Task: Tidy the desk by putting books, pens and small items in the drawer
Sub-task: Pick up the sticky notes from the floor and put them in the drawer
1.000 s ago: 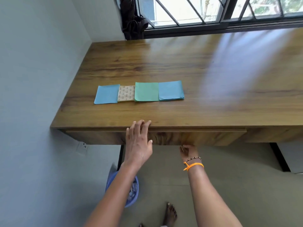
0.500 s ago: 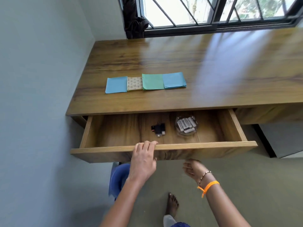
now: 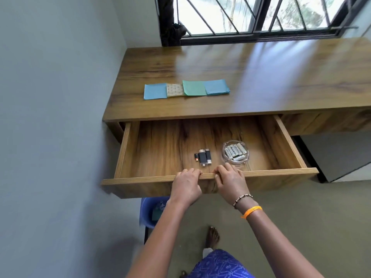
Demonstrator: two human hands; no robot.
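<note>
drawer [image 3: 285, 141] open | USB sticks [image 3: 203, 157], battery dish [image 3: 235, 152] inside | both hands grip front

Both arms stretched forward, left hand [image 3: 185, 184] and right hand [image 3: 230, 182] side by side, fingers curled

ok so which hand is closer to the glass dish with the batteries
Right. The right hand grips the drawer front just in front of the glass dish. The left hand grips the same edge farther left, in front of the USB sticks.
</note>
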